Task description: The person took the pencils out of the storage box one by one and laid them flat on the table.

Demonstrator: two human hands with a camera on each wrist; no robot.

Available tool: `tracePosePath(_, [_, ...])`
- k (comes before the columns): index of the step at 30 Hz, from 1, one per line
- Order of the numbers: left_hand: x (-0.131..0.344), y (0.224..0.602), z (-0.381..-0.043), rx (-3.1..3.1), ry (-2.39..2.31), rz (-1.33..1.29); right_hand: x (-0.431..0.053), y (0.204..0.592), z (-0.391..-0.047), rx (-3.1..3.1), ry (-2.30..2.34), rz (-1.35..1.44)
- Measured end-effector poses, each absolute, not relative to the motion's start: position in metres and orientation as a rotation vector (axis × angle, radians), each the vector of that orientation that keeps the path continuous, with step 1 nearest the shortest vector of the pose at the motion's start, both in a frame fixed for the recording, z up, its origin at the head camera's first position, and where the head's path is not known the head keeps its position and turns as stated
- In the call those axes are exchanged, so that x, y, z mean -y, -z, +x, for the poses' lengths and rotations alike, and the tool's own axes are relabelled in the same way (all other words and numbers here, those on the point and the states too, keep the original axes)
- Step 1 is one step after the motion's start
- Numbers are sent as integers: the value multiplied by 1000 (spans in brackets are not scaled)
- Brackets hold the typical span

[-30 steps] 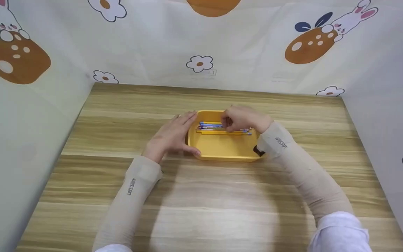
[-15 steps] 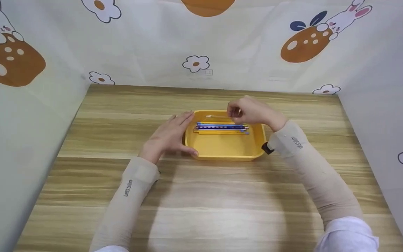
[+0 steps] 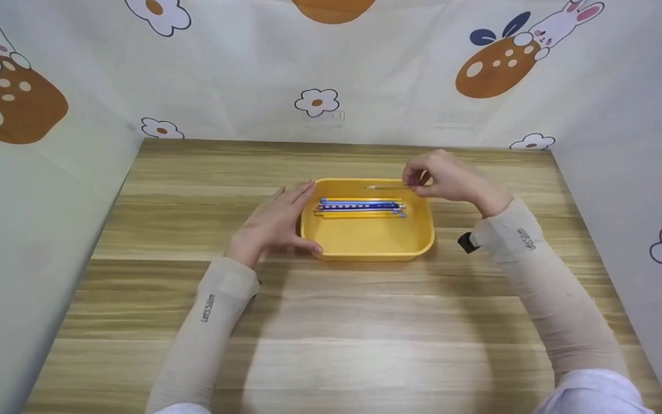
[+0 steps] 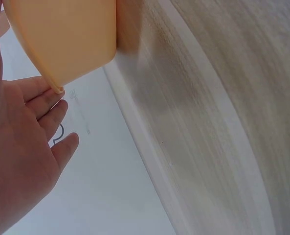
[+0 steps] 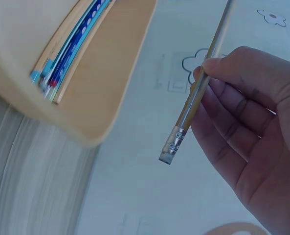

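A yellow plastic tray point(image 3: 374, 240) sits on the wood-grain table. Across its left end lies my left hand point(image 3: 268, 227), fingers nearly straight at the back corner and thumb at the front corner. In the left wrist view the fingertips touch the rim of the tray point(image 4: 66, 41). My right hand point(image 3: 451, 179) pinches a pencil point(image 3: 387, 187) over the tray's back right rim, its sharpened tip pointing left. The right wrist view shows this pencil point(image 5: 189, 107) as golden, with a metal ferrule and pale eraser, between thumb and fingers.
Several pencils point(image 3: 360, 207), yellow, light blue and dark blue with white dots, lie side by side in the tray's back half. A printed cloth wall point(image 3: 239, 75) stands behind the table point(image 3: 331, 333), with more cloth at both sides.
My right hand has risen from the pencils in the tray and moved right and back, bringing one pencil out of the row. The left hand stays on the tray's left end.
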State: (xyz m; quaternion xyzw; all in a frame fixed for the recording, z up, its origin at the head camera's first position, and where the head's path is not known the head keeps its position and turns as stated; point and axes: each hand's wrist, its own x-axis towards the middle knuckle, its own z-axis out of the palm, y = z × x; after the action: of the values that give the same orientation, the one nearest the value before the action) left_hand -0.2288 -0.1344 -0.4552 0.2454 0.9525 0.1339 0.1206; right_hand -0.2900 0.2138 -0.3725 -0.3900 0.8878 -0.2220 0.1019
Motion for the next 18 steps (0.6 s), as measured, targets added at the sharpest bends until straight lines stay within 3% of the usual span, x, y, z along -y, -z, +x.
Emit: tracePosePath(18, [135,456,-229,-2790,-426,732,-294,392,-278,-2779,648,-1024])
